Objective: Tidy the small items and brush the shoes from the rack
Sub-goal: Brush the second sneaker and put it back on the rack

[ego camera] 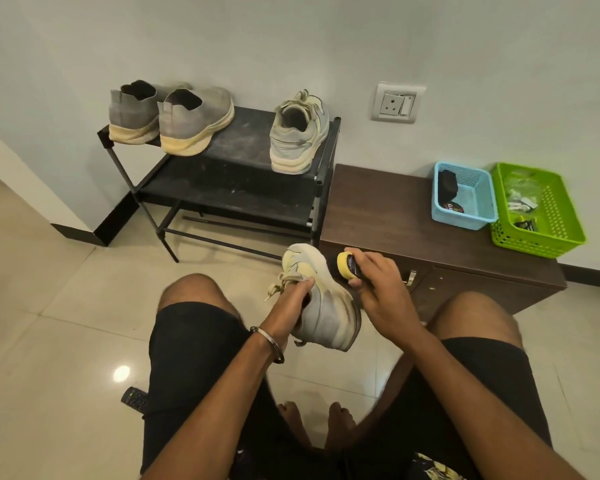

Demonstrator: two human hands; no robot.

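The entryway of a home, seen from where I sit.

A black shoe rack [229,157] holding worn sneakers [187,119] stands against a plain wall, beside a low wooden cabinet [388,216] with two small plastic baskets [465,197]. A wall socket [397,102] and glossy floor tiles [49,306] show a lived-in house.

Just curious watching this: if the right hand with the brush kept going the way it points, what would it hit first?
Probably the toe of the held shoe, which the right hand points the brush toward; depth is unclear.
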